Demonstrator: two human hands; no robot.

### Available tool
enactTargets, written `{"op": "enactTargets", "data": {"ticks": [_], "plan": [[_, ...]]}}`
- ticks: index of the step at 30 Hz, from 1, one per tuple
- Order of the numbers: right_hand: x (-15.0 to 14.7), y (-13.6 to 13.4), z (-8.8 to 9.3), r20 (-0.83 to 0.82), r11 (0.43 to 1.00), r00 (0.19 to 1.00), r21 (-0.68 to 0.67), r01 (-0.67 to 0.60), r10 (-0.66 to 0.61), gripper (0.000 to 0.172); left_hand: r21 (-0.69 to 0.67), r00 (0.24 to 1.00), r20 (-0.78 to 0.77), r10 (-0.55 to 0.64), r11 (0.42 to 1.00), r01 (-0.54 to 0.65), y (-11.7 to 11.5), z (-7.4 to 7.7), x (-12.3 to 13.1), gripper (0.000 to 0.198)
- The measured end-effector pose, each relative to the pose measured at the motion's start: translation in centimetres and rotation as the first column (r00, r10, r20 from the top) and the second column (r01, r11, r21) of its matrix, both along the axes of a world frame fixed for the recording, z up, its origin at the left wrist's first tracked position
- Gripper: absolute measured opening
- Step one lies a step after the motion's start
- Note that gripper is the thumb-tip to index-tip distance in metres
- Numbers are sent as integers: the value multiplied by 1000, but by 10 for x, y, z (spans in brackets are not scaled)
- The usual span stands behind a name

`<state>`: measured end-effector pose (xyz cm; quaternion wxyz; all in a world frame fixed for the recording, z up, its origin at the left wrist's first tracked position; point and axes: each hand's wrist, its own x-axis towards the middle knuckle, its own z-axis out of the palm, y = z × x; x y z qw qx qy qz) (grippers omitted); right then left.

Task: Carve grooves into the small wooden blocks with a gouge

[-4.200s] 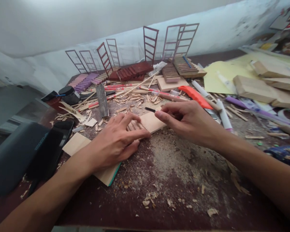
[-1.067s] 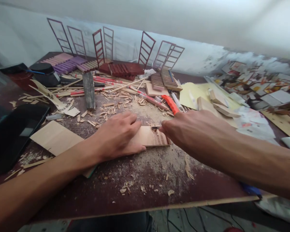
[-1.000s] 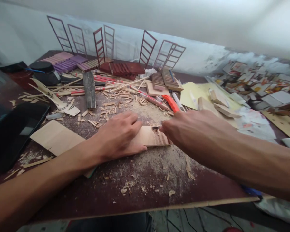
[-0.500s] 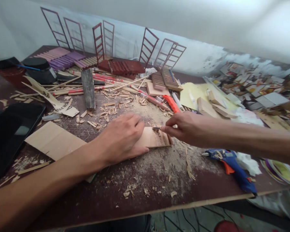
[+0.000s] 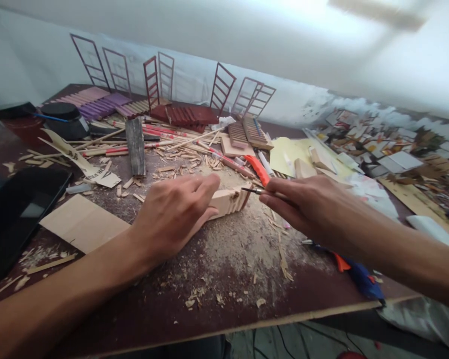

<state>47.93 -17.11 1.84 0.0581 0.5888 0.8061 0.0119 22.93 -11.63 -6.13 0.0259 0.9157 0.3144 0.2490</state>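
My left hand [image 5: 174,212] grips a thin pale wooden sheet [image 5: 230,199] and holds it tilted up off the dark table [image 5: 217,309]. Several strips are cut into the sheet's right end. My right hand [image 5: 303,207] is closed around a thin craft knife [image 5: 252,190], whose tip points left at the sheet's cut end, just short of it. Sawdust and wood shavings [image 5: 247,239] lie beneath both hands.
A larger wood sheet [image 5: 82,222] and a black phone [image 5: 18,212] lie at left. A blue glue gun [image 5: 359,279] lies under my right forearm. Behind are loose sticks, an orange cutter [image 5: 258,169], slatted wood panels [image 5: 247,132], small frames against the wall [image 5: 224,89], and paper scraps [image 5: 381,144].
My left hand has lifted the wooden sheet from lying flat to tilted on edge. My right hand has drawn the knife back off the sheet, slightly right.
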Motion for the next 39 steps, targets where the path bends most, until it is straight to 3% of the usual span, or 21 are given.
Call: {"op": "enactTargets", "data": {"ticks": [5,8,13,17,27,30,32,34,36,39], "plan": [[-8,-17,-11,-30,998,999,49,-41,42,40,-7,1000,-7,4,1000,-4,-8,1,3,10],[-12,-22,-20,-65,996,997,75,-41,45,36,-48,995,-65,75,996,-78,-9,1,3,12],[-20,-19,-39,-175,994,985,108,17,2,33,-157,984,-161,80,982,-105,-8,-1,4,17],[-25,-17,-51,-249,991,968,109,72,-43,35,-126,977,-199,76,987,-102,-8,-4,4,19],[-23,-8,-72,-377,997,925,29,67,-51,36,-225,993,-108,56,971,-80,-4,-9,4,19],[-18,-2,-77,-398,999,917,-20,37,-42,34,-331,998,40,52,943,-36,0,-7,1,17],[-16,2,-72,-445,998,895,38,48,-26,35,-443,970,213,117,897,-11,3,-4,0,13],[-17,7,-62,-494,992,870,113,54,9,35,-602,896,376,238,798,41,8,-1,1,15],[-21,14,-51,-527,990,848,139,15,62,33,-752,805,482,346,634,178,11,1,3,23],[-29,29,-40,-564,988,815,143,-65,135,33,-813,706,569,422,415,408,14,1,7,37]]}}
